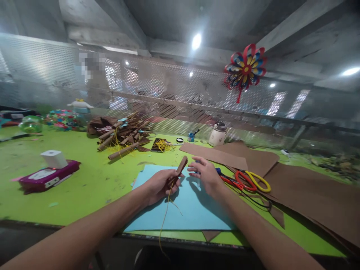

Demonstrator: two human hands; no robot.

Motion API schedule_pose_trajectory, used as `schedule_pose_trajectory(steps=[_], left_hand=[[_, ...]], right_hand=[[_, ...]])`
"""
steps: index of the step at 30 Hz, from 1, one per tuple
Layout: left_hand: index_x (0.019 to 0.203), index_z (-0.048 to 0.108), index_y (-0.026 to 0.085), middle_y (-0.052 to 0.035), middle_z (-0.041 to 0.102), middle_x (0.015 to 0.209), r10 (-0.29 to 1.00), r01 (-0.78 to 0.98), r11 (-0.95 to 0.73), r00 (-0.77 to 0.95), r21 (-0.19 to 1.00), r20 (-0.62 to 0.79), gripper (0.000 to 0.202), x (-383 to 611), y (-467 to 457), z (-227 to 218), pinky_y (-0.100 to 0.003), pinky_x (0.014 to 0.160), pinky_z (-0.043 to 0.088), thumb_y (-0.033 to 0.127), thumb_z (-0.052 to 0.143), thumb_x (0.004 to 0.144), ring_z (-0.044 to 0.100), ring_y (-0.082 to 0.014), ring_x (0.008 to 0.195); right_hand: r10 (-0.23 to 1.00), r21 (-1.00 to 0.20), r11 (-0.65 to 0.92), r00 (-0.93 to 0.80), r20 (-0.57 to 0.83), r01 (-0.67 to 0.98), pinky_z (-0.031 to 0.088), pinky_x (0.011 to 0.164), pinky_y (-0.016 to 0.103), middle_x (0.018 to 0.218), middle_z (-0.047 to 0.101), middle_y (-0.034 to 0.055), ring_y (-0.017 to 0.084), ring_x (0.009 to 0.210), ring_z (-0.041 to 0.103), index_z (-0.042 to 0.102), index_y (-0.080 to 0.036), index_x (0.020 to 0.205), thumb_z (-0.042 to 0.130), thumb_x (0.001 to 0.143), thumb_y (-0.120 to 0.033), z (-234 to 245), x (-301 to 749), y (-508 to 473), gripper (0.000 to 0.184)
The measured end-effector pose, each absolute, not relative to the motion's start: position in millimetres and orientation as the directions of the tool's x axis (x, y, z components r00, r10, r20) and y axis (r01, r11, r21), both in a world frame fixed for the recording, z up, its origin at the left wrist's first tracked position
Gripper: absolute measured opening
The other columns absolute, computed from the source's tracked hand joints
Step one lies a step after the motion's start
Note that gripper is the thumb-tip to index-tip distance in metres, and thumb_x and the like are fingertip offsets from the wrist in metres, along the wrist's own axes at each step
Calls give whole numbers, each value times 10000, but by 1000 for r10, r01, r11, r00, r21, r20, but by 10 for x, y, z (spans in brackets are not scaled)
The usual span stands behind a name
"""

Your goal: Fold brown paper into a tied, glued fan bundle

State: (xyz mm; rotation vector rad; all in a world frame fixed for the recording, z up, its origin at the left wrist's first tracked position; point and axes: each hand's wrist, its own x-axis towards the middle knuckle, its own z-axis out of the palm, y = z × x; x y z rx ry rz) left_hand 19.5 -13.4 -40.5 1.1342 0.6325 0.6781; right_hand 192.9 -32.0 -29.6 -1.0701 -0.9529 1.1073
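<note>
My left hand (165, 183) is closed round a brown paper roll (182, 165), which tilts up to the right. A thin yellow string (165, 213) hangs from the roll past the table's front edge. Just right of the roll, my right hand (206, 173) is raised with fingers apart, not touching it. Below both hands lies a light blue sheet (191, 213). Close beside my right hand are scissors with red handles (246, 181) and a yellow-handled pair (261, 182), partly overlapping. A blue-tipped tool by my right wrist is mostly hidden.
Brown paper sheets (315, 198) cover the right side. Back left lies a pile of brown rolls (123, 138) with yellow strings. A purple tissue pack (50, 176) carries a white box (54, 159). A blue jar (191, 137) and a cream bottle (217, 135) stand before the mesh screen (174, 90).
</note>
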Motion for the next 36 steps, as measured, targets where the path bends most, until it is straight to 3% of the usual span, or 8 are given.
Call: schedule_pose_trajectory(steps=[6, 15, 19, 21, 24, 27, 31, 36], left_hand=[[893, 592, 75, -26, 545, 623, 775, -215, 319, 620, 923, -123, 250, 183, -130, -402, -174, 355, 247, 278, 456, 843, 471, -75, 421], [921, 607, 73, -56, 599, 670, 768, -241, 407, 613, 881, -186, 226, 181, -169, -332, -195, 481, 440, 251, 486, 854, 567, -106, 509], [909, 613, 73, -59, 602, 659, 769, -258, 410, 613, 875, -179, 218, 185, -185, -299, -201, 478, 442, 237, 478, 859, 559, -107, 499], [898, 611, 83, -60, 604, 665, 763, -274, 401, 628, 874, -154, 211, 187, -187, -291, -202, 472, 436, 245, 481, 860, 558, -109, 502], [899, 605, 94, -67, 615, 691, 755, -292, 383, 645, 876, -115, 200, 189, -188, -289, -214, 498, 444, 255, 496, 856, 575, -123, 535], [948, 598, 91, -86, 633, 723, 758, -286, 357, 646, 889, -96, 213, 188, -189, -290, -248, 555, 468, 255, 500, 854, 608, -156, 597], [991, 594, 79, -121, 658, 790, 766, -285, 304, 641, 909, -55, 241, 183, -196, -284, -273, 627, 485, 252, 487, 860, 637, -191, 707], [992, 594, 89, -157, 671, 928, 764, -312, 247, 645, 917, 14, 230, 187, -195, -287, -348, 808, 481, 251, 516, 849, 637, -229, 869]], right_hand=[[974, -972, 200, 133, 183, -124, 407, 479, 231, 555, 586, -15, 77, 451, 491, 586, -142, 712, 696, 626, -302, -318, 1920, -321, 212], [972, -937, 221, -14, 233, -270, 176, 329, 186, 331, 270, -120, 24, 294, 191, 464, -173, 537, 668, 703, -466, -202, 1866, -418, 394], [942, -935, 269, -141, 306, -231, 211, 351, 207, 305, 259, -81, 41, 298, 250, 349, -181, 378, 575, 779, -502, -113, 1924, -520, 561], [909, -944, 297, -262, 325, -142, 341, 431, 231, 407, 460, -19, 79, 400, 430, 431, -166, 384, 630, 748, -450, -14, 1985, -597, 503], [862, -937, 342, -373, 343, -71, 464, 676, 308, 955, 653, 71, 176, 807, 594, 634, -170, 577, 723, 651, -354, 134, 2085, -668, 217], [892, -928, 372, -271, 363, -19, 449, 761, 332, 1131, 592, 71, 188, 909, 566, 698, -198, 810, 731, 618, -324, 142, 2136, -609, 232], [939, -934, 315, 89, 332, 167, 395, 611, 287, 610, 579, 26, 130, 602, 494, 610, -145, 562, 650, 690, -396, -62, 2084, -438, 285], [917, -890, 330, 116, 381, 316, 347, 543, 258, 542, 527, 0, 121, 548, 447, 555, -155, 526, 636, 681, -378, -236, 1937, -403, 284]])
